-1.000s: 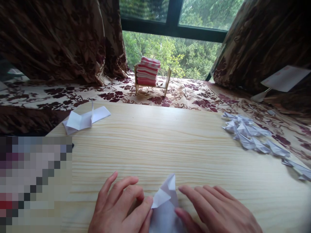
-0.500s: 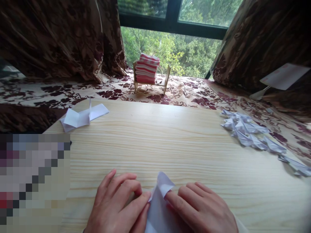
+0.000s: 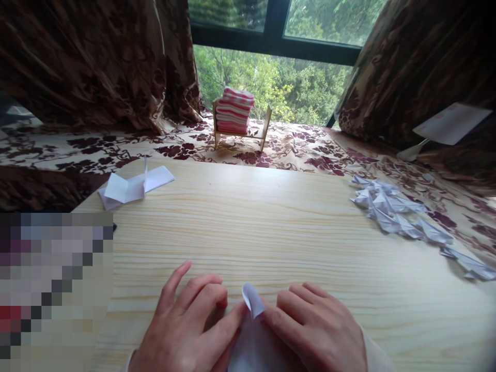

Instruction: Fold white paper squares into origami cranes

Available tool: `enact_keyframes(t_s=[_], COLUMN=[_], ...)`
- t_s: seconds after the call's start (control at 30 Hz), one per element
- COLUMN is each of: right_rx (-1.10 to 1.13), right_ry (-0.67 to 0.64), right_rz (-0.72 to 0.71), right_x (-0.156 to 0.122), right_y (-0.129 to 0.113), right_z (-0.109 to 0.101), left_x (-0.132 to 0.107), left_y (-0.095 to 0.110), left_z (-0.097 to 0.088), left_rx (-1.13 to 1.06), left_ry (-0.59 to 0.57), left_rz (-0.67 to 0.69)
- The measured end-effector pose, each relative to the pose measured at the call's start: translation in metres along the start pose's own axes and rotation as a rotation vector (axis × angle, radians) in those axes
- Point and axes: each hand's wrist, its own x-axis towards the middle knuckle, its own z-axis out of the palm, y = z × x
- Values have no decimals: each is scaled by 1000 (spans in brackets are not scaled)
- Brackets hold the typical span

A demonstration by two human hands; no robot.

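White sheet of paper [image 3: 250,349] is pinched by both hands, directly over the near edge of view, centre. Its left edge is clamped between thumb and index of the left hand [image 3: 189,325]; the other left fingers are spread and curled, off the paper. Its right side is gripped by the right hand [image 3: 315,325], index at the tip, remaining fingers bunched; right thumb mostly hidden. Far tip of the sheet is curled up into a rounded flap between the two index fingertips. Near end is cut off by the frame.

Work is done on a pale wood-grain table [image 3: 232,222]. Folded white papers [image 3: 134,188] are placed at far left, one panel standing up. Folded paper pieces [image 3: 399,209] are clustered at far right, partly overlapping. Beyond the table, pink-and-white cloths [image 3: 234,111] are stacked on a small rack [image 3: 265,129], set on floral fabric [image 3: 178,147] below the window [image 3: 275,39].
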Motion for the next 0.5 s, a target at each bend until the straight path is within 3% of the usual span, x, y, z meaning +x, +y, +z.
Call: enact_keyframes(t_s=[0.23, 0.4, 0.5], right_rx=[1, -29, -36], right_ry=[-36, 99, 95], right_rz=[-25, -28, -55], right_x=[2, 0, -2], right_y=[2, 1, 2], right_z=[0, 9, 11], left_x=[3, 2, 3], left_y=[0, 0, 2], left_z=[-1, 0, -1], left_rx=[10, -5, -23], left_ry=[-21, -6, -1], left_rz=[5, -11, -29])
